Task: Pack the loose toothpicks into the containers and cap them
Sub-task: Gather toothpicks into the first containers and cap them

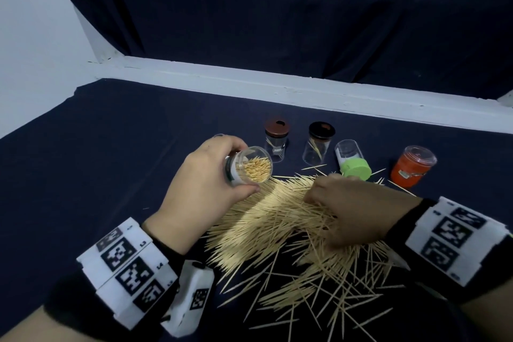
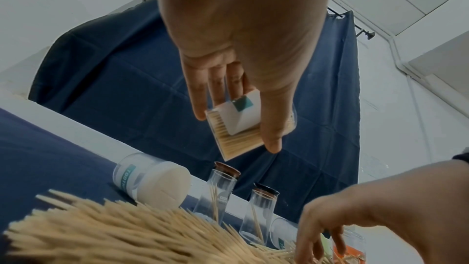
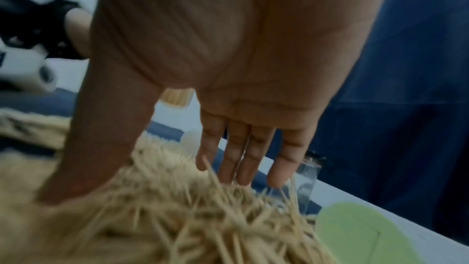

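1. We see a tabletop draped in dark navy cloth, its far edge meeting a white ledge that runs along the back.
2. Behind the ledge hangs a dark navy curtain; a pale wall shows at the left, and in the left wrist view the curtain hangs from a rod below a white ceiling.
3. Our left hand curls its fingers and thumb around a clear plastic cylindrical container with a white label, held tilted above the cloth with its open mouth toward us, already packed with toothpicks.
4. A large heap of loose pale wooden toothpicks lies spread on the tabletop in front of us, with strays scattered toward the near edge.
5. Our right hand rests on the heap; in the right wrist view its fingers are straight and close together, tips touching the sticks, thumb pressed into the pile, gripping nothing.
6. Beyond the heap stand a clear jar with a brown cap and a clear jar with a black cap, each holding a few sticks.
7. To their right lies a clear container with a green cap, tipped on its side, and an orange container with a clear top.
8. The left wrist view also shows a clear container with a white cap lying on its side beside the heap.
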